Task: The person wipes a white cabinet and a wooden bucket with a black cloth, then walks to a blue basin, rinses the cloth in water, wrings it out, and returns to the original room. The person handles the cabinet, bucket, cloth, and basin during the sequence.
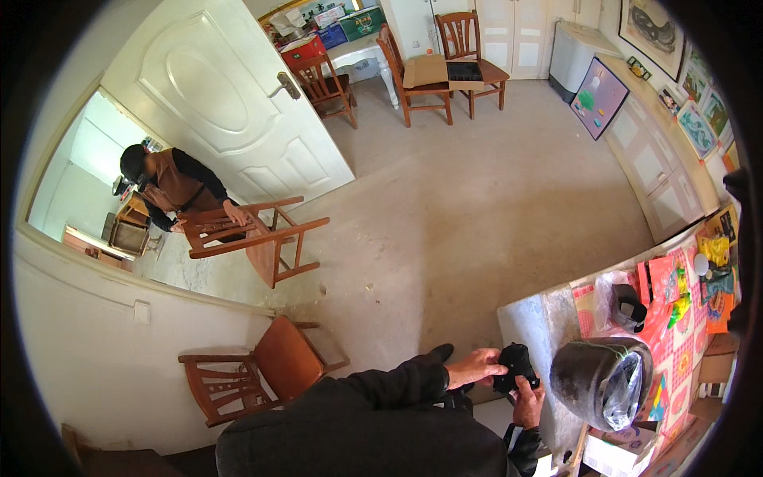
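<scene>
So both my forearms are out in front of me in dark sleeves, hands close together near the table edge. My left hand [478, 367] comes in from the left, pretty much sideways, fingers curled against a small black object [517, 369], and my right hand [528, 404] has it from the lower right, wrist bent up, fingers narrowed around its edge. So it's sitting between my two hands, just beside the bare grey end of the table [548, 319]; can't make out exactly what it is. Further along there's a red-and-white patterned cloth [682, 359] with a big dark pot [568, 380] near its edge, clear plastic bunched at the mouth, plus bags and packets. The floor's dull grey-brown with a few bits scattered on it. Over by the white door [230, 95], another person [171, 179] has both hands on a tilted wooden chair [262, 242]. Another wooden chair [288, 350] is near the wall to my left, and more chairs [469, 60] stand at the back by white cupboards [517, 36].
</scene>
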Motion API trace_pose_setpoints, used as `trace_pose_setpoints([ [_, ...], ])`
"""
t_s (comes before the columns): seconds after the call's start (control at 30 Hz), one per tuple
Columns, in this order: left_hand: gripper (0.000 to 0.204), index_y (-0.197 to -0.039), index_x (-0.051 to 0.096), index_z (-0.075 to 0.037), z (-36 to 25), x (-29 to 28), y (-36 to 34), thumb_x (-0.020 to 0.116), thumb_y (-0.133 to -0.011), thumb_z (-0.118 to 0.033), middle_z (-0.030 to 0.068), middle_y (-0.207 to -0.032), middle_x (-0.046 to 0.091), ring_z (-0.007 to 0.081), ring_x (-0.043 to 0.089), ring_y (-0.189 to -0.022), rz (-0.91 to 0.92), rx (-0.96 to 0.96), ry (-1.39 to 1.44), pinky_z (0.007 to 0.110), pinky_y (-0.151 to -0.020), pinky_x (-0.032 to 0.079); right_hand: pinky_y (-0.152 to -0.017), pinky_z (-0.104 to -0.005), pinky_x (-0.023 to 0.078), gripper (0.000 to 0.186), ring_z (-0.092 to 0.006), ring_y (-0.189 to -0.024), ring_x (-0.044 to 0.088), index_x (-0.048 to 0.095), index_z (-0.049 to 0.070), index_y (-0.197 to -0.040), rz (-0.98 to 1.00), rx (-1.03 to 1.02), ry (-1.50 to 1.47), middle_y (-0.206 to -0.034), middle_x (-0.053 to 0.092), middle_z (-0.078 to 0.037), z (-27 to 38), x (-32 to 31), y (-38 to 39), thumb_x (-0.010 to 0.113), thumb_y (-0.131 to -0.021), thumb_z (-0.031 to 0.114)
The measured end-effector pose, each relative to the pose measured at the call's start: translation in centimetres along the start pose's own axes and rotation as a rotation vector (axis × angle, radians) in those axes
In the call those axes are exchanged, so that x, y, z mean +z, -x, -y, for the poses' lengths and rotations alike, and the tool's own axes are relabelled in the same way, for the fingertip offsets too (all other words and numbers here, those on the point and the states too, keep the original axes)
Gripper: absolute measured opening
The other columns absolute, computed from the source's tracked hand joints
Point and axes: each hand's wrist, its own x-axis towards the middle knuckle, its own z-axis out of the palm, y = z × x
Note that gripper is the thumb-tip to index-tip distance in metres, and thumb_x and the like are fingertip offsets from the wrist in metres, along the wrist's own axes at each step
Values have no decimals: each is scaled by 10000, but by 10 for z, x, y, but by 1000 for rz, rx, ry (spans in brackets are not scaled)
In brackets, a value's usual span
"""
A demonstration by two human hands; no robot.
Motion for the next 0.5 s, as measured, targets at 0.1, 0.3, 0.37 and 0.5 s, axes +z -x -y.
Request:
trace_pose_setpoints([
  [0.1, 338, -1304, 669, -68, -2, 15, 4, 762, -1019, -225, 19, -1136, 723, 128, 672, -1012, -27, 96, -61, 313, -848, 586, -823, -304, 591, 397, -149, -996, 698, 675, 1, -1313, -34, -16, 17, -1132, 719, -43, 1, -7, 9, 720, -953, 162],
  [0.3, 257, -1154, 720, -24, -9, 47, -5, 789, -974, -194, 20, -995, 730, 117, 665, -916, 176, 73, -140, 298, -780, 557, -911, -319, 553, 389, -148, -1014, 674, 693, -24, -1287, 62, -100, 50, -1152, 722, -55, 4, -47, 37, 739, -925, 109],
  [0.37, 283, -987, 755, 12, -5, 60, -9, 827, -936, -257, 53, -877, 741, 130, 667, -837, 179, 98, -337, 324, -750, 559, -903, -327, 548, 334, -149, -1013, 669, 715, -30, -1224, 21, -124, 162, -1129, 728, -63, 0, -66, 49, 736, -917, 98],
  [0.5, 372, -1100, 768, 39, 6, 73, -17, 789, -978, -312, 123, -1001, 800, 155, 740, -889, 228, 113, -577, 341, -825, 590, -900, -280, 515, 320, -114, -1000, 656, 701, 7, -1238, -88, -114, -157, -1075, 724, -20, -42, -98, 72, 708, -957, 160],
])
